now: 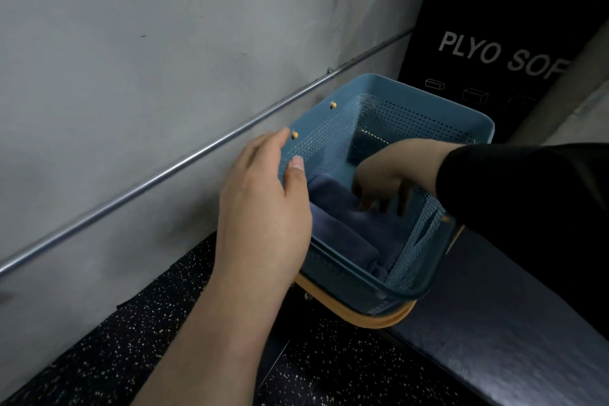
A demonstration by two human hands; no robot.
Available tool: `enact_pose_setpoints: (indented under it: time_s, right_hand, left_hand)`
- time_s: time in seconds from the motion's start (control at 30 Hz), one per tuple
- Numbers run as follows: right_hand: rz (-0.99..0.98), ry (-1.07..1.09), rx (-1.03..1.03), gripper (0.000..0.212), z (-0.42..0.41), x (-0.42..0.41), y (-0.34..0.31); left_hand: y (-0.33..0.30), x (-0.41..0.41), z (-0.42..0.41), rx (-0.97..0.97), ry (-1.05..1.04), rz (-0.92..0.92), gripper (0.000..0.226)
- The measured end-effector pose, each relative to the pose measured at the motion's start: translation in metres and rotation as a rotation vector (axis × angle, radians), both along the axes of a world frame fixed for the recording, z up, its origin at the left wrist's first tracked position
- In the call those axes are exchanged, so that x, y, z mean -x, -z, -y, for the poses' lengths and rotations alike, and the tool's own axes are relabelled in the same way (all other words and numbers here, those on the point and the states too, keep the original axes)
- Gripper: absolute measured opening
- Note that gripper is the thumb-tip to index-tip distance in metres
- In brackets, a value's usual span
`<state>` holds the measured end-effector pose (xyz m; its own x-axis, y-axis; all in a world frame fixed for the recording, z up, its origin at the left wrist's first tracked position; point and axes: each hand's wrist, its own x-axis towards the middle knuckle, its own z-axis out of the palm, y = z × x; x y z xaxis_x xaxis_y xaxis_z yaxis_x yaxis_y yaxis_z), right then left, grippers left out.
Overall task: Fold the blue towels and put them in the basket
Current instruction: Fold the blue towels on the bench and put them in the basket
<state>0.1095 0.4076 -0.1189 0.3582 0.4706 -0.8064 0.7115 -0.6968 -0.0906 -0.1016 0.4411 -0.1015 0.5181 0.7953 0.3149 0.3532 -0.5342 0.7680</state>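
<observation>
closest to the camera is a dark speckled floor on the left and a padded grey-blue bench on the right. the bare left forearm runs up from the bottom edge to the left hand, which grips the near left wall of the blue basket, thumb hooked over the rim on the inside and fingers on the outside.

the basket is a perforated plastic one, tilted a bit, with a tan handle folded down under its near corner. inside it, folded blue towels lie along the left side of the bottom, and a darker folded one sits toward the far end.

the right hand, coming out of a black sleeve, reaches down into the basket with fingers curled onto the top of the towels. it's blurry there, so i can't tell if it's pinching the cloth or just pressing on it.

behind everything is a grey wall with a metal pipe running along it, and a black box printed "plyo sof" in the far right corner.
</observation>
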Motion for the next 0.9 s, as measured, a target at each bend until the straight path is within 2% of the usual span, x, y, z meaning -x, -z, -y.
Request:
enact_pose_setpoints:
  time_s: [0.13, 0.27, 0.37, 0.43, 0.6, 0.67, 0.73, 0.9]
  right_hand:
    - [0.049, -0.089, 0.027, 0.032, 0.0, -0.005, 0.009]
    - [0.143, -0.238, -0.047, 0.033, -0.006, -0.006, 0.001]
    - [0.273, -0.35, -0.161, 0.046, -0.006, -0.012, -0.016]
    - [0.38, -0.355, -0.333, 0.044, 0.002, -0.016, -0.037]
    - [0.502, -0.017, -1.016, 0.03, 0.072, -0.006, -0.119]
    - [0.514, 0.115, -1.191, 0.026, 0.125, 0.004, -0.141]
    - [0.531, 0.216, -1.249, 0.022, 0.189, 0.015, -0.148]
    - [0.654, 0.504, -1.067, 0.016, 0.37, 0.026, -0.096]
  left_hand:
    - [-0.001, -0.002, 0.001, 0.008, -0.009, -0.005, 0.039]
    - [0.0, -0.002, 0.0, -0.029, 0.002, -0.038, 0.04]
    - [-0.003, -0.004, 0.001, -0.025, -0.013, -0.077, 0.041]
    - [-0.007, -0.006, 0.005, -0.05, -0.027, -0.109, 0.042]
    - [-0.022, -0.014, 0.03, -0.173, 0.03, -0.081, 0.042]
    - [-0.027, -0.02, 0.043, -0.201, 0.048, -0.053, 0.042]
    - [-0.033, -0.028, 0.06, -0.194, 0.104, 0.028, 0.043]
    - [-0.045, -0.054, 0.14, -0.283, 0.315, 0.262, 0.03]
